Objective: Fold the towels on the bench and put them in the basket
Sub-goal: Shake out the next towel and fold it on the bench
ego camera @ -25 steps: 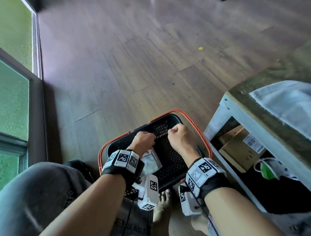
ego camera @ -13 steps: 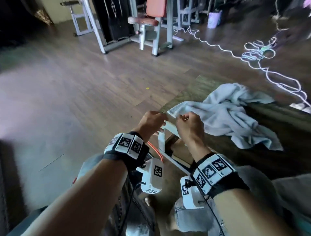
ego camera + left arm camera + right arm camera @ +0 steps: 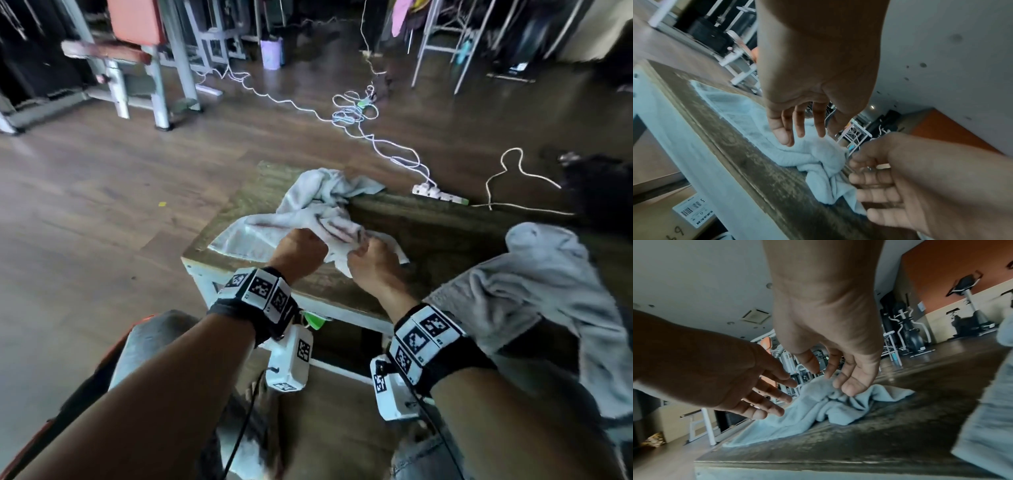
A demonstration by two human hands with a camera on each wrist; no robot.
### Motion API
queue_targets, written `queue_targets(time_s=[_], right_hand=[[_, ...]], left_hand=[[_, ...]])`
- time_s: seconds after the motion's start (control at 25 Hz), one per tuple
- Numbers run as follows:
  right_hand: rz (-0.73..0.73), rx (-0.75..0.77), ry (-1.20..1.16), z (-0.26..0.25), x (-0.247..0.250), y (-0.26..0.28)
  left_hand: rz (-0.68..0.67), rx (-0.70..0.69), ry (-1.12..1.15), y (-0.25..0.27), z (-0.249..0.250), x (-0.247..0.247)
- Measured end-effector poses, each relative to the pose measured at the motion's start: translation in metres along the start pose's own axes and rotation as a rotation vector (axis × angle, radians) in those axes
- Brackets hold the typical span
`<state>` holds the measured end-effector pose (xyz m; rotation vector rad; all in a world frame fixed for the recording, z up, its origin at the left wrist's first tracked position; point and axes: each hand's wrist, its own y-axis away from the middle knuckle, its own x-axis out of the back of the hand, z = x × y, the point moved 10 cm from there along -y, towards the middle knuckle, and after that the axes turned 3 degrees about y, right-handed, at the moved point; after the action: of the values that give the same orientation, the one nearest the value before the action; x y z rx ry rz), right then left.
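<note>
A crumpled pale towel (image 3: 308,212) (image 3: 760,133) (image 3: 807,410) lies on the left end of the wooden bench (image 3: 428,222). My left hand (image 3: 301,246) (image 3: 803,128) hovers just over it with straight, spread fingers and holds nothing. My right hand (image 3: 366,260) (image 3: 830,374) is beside it, fingers loosely bent, fingertips touching a raised fold of the towel. A second grey towel (image 3: 534,284) lies bunched on the bench at the right. Only a strip of the basket's orange rim (image 3: 142,320) shows at lower left, behind my knee.
A cardboard box (image 3: 657,219) sits under the bench. On the floor beyond the bench are a power strip (image 3: 438,193) and tangled white cables (image 3: 352,113). Gym machines (image 3: 144,51) stand at the back. Bare wooden floor (image 3: 85,205) lies to the left.
My view swung up from the basket on the floor to the bench. Both hands left the basket and came over the crumpled towel on the bench.
</note>
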<state>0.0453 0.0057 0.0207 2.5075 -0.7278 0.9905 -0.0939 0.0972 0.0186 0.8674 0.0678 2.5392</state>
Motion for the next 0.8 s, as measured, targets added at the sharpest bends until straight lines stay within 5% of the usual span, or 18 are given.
queue_targets(time_s=[0.2,0.36,0.52,0.72,0.8], right_hand=[[0.081,0.086,0.140,0.038,0.025,-0.007],[-0.063,0.246,0.495,0.051,-0.003,-0.031],[-0.176,0.219,0.465,0.053,-0.015,-0.042],[0.115,0.133,0.297,0.060,0.060,-0.049],[0.285,0.185,0.240,0.055,0.097,-0.045]], left_hand=[[-0.096,-0.184,-0.209,-0.012,0.027,-0.055],[0.163,-0.330,-0.473,-0.011,0.050,-0.062],[-0.038,-0.263,-0.586,-0.036,0.043,-0.072],[0.307,-0.223,-0.431,-0.045,0.039,-0.008],[0.326,-0.148,-0.397,-0.046,0.034,0.000]])
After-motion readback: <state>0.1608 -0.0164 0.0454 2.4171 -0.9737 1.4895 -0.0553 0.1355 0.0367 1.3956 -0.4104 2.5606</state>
